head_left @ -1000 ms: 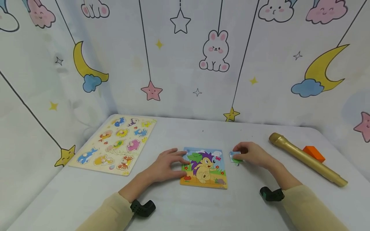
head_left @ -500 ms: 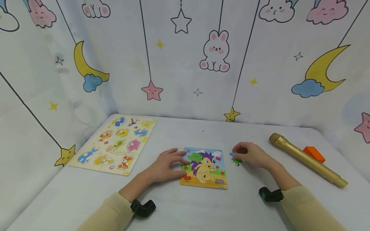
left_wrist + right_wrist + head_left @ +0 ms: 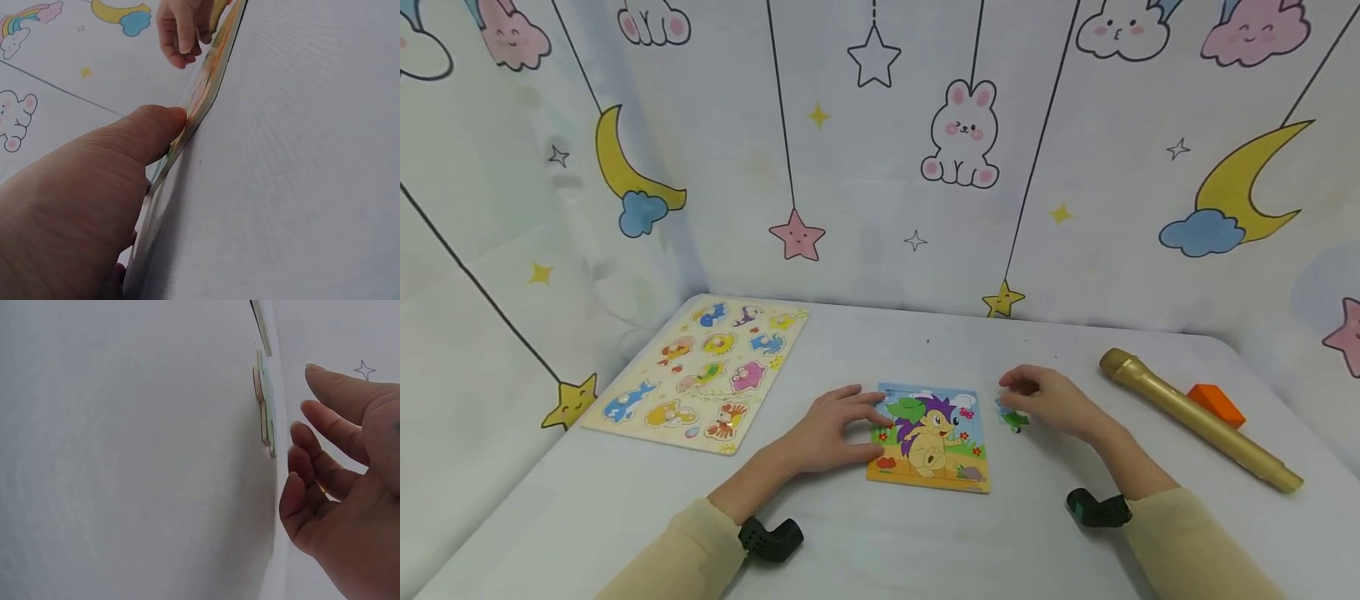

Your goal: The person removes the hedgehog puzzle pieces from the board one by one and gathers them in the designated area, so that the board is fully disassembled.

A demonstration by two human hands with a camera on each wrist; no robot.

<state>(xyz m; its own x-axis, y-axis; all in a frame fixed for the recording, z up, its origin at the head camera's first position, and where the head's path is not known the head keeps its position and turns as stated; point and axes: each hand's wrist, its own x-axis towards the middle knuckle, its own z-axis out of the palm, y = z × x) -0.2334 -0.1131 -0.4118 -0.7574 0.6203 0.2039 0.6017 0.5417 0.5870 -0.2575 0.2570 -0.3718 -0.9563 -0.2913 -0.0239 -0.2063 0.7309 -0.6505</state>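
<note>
A square jigsaw puzzle point(image 3: 936, 437) with a purple-spined hedgehog picture lies in the middle of the white table. My left hand point(image 3: 831, 435) rests along its left edge, fingers spread; in the left wrist view the thumb point(image 3: 153, 128) touches the board's edge point(image 3: 203, 103). Just right of the board, small blue-and-green puzzle pieces point(image 3: 1017, 422) lie partly beneath my right hand point(image 3: 1047, 398). The right wrist view has these pieces point(image 3: 265, 406) overlapping on the table, apart from loosely bent fingers point(image 3: 334, 428) with nothing between them.
A cream peg puzzle board point(image 3: 700, 375) with sea animals lies at the back left. To the right, a gold microphone-shaped rod point(image 3: 1198, 419) lies slantwise before an orange block point(image 3: 1217, 404). A patterned cloth point(image 3: 865, 167) hangs behind the table.
My right hand has let go of the puzzle pieces and risen slightly above them. The pieces have turned a little. My left hand stays on the puzzle's edge.
</note>
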